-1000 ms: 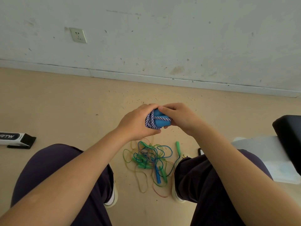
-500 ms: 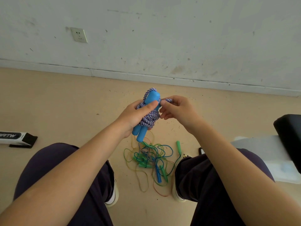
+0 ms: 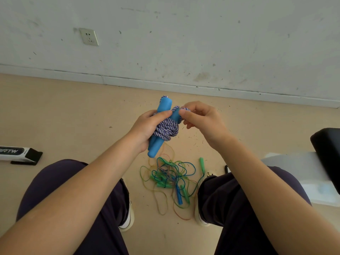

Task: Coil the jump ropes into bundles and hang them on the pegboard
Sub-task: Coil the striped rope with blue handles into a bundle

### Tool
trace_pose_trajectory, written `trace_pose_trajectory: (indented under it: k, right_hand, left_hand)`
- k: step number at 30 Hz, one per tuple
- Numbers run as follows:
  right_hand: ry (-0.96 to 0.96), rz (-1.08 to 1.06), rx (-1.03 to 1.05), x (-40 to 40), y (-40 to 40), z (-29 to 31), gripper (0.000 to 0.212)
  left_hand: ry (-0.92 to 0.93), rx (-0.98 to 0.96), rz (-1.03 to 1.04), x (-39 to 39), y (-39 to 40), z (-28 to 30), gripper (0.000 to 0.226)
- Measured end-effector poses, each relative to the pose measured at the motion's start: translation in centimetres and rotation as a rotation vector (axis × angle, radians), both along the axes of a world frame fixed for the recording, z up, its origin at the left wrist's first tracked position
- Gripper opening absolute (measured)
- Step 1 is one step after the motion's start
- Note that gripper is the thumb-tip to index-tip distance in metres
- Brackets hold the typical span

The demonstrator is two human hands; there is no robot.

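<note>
A jump rope bundle (image 3: pixel 166 128) hangs in the air above the floor: purple-and-white braided cord wound round two blue foam handles that stand nearly upright. My left hand (image 3: pixel 147 127) grips the bundle from the left, thumb across the cord. My right hand (image 3: pixel 200 119) pinches the cord's loose end at the top right of the bundle. On the floor between my knees lies a tangle of thin jump ropes (image 3: pixel 171 179) in green, blue and yellow, with green and blue handles. No pegboard is in view.
A white wall with a socket (image 3: pixel 89 36) stands ahead. On the left floor lies a black-and-white box (image 3: pixel 18 152). A black object (image 3: pixel 326 153) and a white sheet (image 3: pixel 292 162) are at the right. My knees flank the tangle.
The bundle turned from lying sideways between both hands to standing upright in my left hand. My right hand moved to the cord's end at the top right.
</note>
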State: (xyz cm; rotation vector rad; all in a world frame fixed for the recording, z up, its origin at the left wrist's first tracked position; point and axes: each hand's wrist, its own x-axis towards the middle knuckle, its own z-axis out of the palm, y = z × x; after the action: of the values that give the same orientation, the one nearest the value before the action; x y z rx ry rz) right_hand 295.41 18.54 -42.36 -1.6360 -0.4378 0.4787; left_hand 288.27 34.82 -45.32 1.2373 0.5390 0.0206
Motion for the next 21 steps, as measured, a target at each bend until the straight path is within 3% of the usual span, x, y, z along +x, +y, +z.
trace_pose_trajectory:
  k: [3,7,11,15,21]
  right_hand:
    - [0.149,0.089,0.132,0.2,-0.4,0.5,0.012]
    - [0.239,0.219,0.224,0.2,-0.8,0.7,0.017]
    - [0.186,0.318,0.157,-0.3,-0.9,0.5,0.011]
    - [0.069,0.246,0.027,-0.2,-1.0,0.9,0.017]
    - [0.163,0.262,0.125,-0.8,-0.8,0.8,0.013]
  left_hand:
    - [-0.003,0.019,0.007,0.1,0.3,0.0,0.017]
    - [-0.021,0.067,0.046,0.3,0.7,-0.2,0.016]
    - [0.003,0.176,0.088,0.4,1.1,-0.5,0.02]
    - [0.016,0.253,0.06,0.5,1.1,-0.9,0.02]
    - [0.047,0.271,-0.002,0.5,1.0,-0.7,0.025]
